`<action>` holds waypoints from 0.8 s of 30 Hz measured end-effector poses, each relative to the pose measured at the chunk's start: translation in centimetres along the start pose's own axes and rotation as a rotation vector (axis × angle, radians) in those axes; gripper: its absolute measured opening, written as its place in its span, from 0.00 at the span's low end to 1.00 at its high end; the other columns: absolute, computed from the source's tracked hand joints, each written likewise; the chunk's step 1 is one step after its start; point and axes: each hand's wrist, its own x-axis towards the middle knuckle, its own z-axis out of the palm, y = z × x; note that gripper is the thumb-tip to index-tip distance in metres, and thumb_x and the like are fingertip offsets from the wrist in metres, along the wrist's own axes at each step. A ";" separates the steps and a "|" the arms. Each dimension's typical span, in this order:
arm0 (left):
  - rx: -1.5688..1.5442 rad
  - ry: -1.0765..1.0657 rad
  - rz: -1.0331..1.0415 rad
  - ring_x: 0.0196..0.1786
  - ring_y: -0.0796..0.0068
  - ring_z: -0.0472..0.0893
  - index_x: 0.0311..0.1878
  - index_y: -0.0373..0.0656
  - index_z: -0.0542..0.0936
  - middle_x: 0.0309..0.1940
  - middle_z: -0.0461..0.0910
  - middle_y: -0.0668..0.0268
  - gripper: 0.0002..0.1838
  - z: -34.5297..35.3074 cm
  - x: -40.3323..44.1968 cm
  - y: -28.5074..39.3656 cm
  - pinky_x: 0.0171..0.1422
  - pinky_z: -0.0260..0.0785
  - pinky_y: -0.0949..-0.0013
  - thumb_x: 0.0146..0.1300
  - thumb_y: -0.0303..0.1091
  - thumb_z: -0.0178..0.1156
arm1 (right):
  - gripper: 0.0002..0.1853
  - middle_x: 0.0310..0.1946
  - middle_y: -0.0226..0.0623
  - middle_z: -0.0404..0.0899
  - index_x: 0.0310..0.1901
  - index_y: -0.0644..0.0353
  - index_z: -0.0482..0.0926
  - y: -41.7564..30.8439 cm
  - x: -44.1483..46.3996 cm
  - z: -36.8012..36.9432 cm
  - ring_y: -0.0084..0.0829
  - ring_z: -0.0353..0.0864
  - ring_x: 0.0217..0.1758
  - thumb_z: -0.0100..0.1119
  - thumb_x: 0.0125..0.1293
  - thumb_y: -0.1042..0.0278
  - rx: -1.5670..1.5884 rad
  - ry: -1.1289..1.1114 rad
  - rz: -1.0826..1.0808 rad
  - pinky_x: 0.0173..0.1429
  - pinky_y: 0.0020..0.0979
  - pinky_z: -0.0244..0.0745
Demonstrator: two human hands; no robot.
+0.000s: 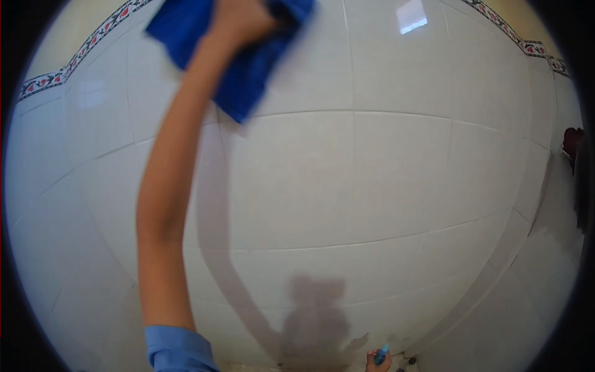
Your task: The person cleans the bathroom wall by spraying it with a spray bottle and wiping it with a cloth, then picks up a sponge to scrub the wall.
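Observation:
My left arm stretches up the white tiled wall (396, 173), its light blue sleeve at the elbow end. At the top of the view my left hand (242, 22) grips a bright blue cloth (245, 93) against or close to the tiles. Motion blurs the hand and cloth, and the fingers are partly hidden. Low down, right of centre, my right hand (374, 363) is closed around a small bottle with a bluish-green top (382, 353). Only part of that hand and bottle shows.
A patterned border strip (105, 34) runs along the top of the tiles. At the far right hangs something dark red (573, 142) beside a dark shape. My shadow falls on the lower wall, and side walls curve in at both edges.

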 end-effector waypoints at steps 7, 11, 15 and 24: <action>-0.750 -0.348 0.643 0.82 0.46 0.59 0.82 0.46 0.60 0.79 0.61 0.47 0.56 -0.5 -9.7 19.2 0.85 0.50 0.49 0.60 0.74 0.64 | 0.09 0.38 0.30 0.75 0.47 0.66 0.78 5.2 4.5 -10.5 0.27 0.71 0.42 0.67 0.68 0.78 0.001 0.011 0.068 0.48 0.29 0.70; -0.763 -0.419 0.239 0.81 0.50 0.62 0.82 0.50 0.60 0.79 0.63 0.51 0.56 -2.6 -2.4 13.7 0.84 0.52 0.54 0.58 0.74 0.66 | 0.08 0.35 0.27 0.72 0.44 0.65 0.78 5.0 7.2 -15.2 0.26 0.67 0.39 0.68 0.67 0.78 0.235 0.000 0.182 0.45 0.30 0.69; -0.039 -0.153 -0.257 0.85 0.45 0.50 0.81 0.30 0.54 0.83 0.49 0.42 0.62 -3.7 3.9 8.7 0.88 0.40 0.48 0.62 0.76 0.57 | 0.08 0.33 0.25 0.68 0.43 0.65 0.78 4.3 7.9 -16.8 0.25 0.63 0.36 0.68 0.66 0.77 -0.307 0.043 -0.121 0.42 0.32 0.67; -0.598 0.306 0.220 0.69 0.46 0.75 0.68 0.41 0.78 0.67 0.77 0.49 0.48 2.2 3.8 32.2 0.78 0.61 0.51 0.48 0.65 0.69 | 0.12 0.37 0.31 0.72 0.51 0.68 0.77 -0.1 7.9 -11.4 0.28 0.67 0.38 0.66 0.69 0.77 -0.389 0.154 -0.043 0.46 0.29 0.70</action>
